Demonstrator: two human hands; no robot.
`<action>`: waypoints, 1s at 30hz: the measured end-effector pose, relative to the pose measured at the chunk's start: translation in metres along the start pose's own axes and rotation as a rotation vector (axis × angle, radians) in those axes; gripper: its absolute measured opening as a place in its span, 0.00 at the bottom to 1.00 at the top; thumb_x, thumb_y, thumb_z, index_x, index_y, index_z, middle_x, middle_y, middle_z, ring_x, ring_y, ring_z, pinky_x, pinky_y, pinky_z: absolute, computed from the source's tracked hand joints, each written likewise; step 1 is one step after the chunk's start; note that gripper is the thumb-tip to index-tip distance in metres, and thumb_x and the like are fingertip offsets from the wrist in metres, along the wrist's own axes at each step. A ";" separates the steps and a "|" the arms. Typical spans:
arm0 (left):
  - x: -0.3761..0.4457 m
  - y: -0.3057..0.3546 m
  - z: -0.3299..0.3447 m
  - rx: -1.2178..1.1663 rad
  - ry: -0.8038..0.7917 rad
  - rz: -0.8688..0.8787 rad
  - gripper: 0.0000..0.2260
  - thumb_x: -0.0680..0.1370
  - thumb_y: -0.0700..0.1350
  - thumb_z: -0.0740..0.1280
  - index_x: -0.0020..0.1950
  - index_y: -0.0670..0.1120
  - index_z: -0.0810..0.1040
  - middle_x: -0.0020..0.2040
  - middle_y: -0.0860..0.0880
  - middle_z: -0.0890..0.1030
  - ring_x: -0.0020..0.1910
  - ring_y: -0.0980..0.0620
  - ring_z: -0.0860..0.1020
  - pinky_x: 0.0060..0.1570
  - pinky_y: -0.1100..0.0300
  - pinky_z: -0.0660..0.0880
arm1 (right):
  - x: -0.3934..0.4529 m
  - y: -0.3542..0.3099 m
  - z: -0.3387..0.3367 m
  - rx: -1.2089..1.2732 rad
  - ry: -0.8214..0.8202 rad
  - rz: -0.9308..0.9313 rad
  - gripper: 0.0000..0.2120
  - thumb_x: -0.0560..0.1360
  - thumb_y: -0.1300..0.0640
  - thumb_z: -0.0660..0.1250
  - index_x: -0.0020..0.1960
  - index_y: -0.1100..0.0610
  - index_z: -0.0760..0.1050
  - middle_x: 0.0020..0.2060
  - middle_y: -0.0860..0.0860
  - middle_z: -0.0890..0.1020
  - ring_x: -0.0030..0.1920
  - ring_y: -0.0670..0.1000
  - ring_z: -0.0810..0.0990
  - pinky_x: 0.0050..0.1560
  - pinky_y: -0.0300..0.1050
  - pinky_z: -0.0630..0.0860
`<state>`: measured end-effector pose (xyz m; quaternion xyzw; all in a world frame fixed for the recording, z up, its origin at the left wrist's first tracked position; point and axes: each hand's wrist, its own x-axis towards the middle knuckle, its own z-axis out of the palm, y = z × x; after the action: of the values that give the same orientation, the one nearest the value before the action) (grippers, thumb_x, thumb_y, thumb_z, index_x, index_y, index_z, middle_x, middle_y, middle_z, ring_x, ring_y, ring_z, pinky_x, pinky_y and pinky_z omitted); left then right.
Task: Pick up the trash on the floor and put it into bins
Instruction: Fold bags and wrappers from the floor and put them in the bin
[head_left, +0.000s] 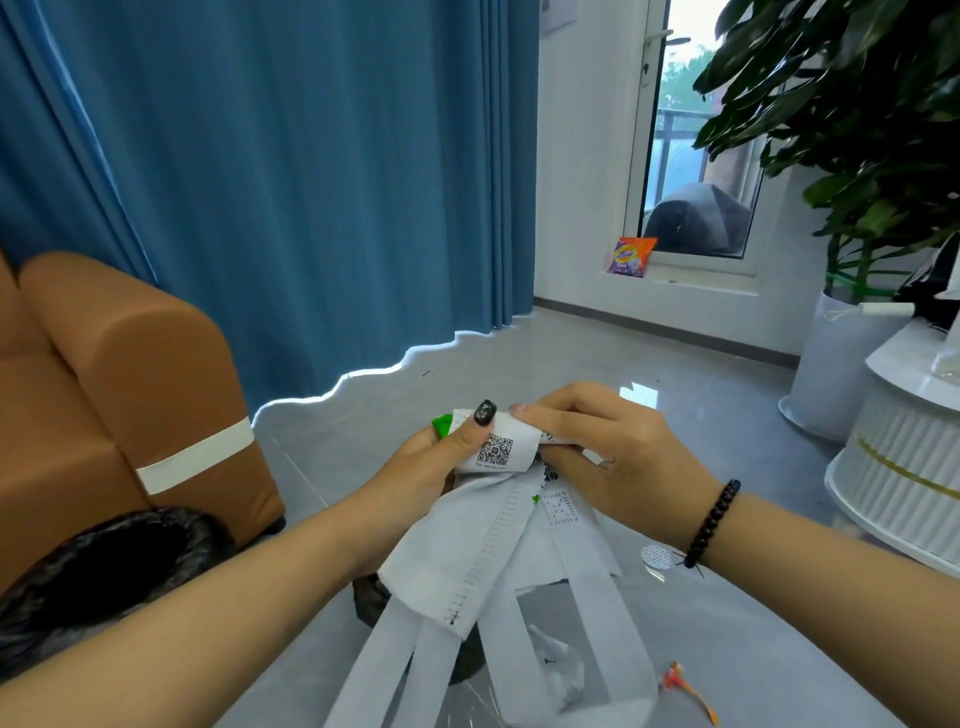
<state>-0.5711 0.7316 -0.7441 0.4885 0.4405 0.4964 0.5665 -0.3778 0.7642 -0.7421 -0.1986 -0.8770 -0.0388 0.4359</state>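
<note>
Both hands hold a white fabric bag (457, 545) with a QR code and green print, bunched at chest height. My left hand (441, 457) grips its folded top with the thumb pressed over the QR patch. My right hand (597, 447) pinches the same fold from the right. The bag's long white handles (415, 654) hang down. On the grey floor below lie a clear plastic wrapper (561, 660), a small orange and red scrap (685, 691) and a round silver foil seal (655, 556). No bin is clearly in view.
A brown sofa (119, 395) stands at the left before a blue curtain (311, 182). A white ribbed round table (914, 478) and a potted plant in a white pot (836, 358) stand at the right. A purple and orange packet (631, 255) leans by the glass door.
</note>
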 end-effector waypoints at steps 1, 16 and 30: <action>-0.001 0.000 0.001 0.013 0.000 0.019 0.19 0.65 0.55 0.65 0.49 0.44 0.77 0.36 0.51 0.85 0.36 0.57 0.84 0.34 0.66 0.77 | 0.000 0.000 -0.001 0.042 -0.020 0.021 0.15 0.74 0.57 0.65 0.60 0.57 0.78 0.49 0.51 0.80 0.44 0.48 0.80 0.43 0.37 0.78; -0.016 0.002 0.003 0.363 -0.182 0.123 0.14 0.79 0.48 0.55 0.55 0.44 0.76 0.41 0.55 0.84 0.41 0.65 0.80 0.42 0.71 0.74 | 0.002 -0.006 -0.003 0.709 -0.083 0.801 0.15 0.61 0.52 0.76 0.47 0.51 0.83 0.47 0.54 0.83 0.46 0.56 0.82 0.52 0.49 0.80; -0.012 0.002 -0.004 0.370 -0.091 0.068 0.21 0.69 0.55 0.68 0.58 0.46 0.73 0.46 0.50 0.82 0.44 0.54 0.81 0.45 0.56 0.80 | -0.006 0.001 -0.003 0.736 -0.277 0.809 0.24 0.62 0.48 0.74 0.58 0.50 0.75 0.51 0.49 0.80 0.47 0.50 0.83 0.46 0.49 0.82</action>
<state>-0.5765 0.7197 -0.7429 0.6208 0.4816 0.4031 0.4692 -0.3719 0.7623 -0.7451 -0.3570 -0.7358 0.4662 0.3374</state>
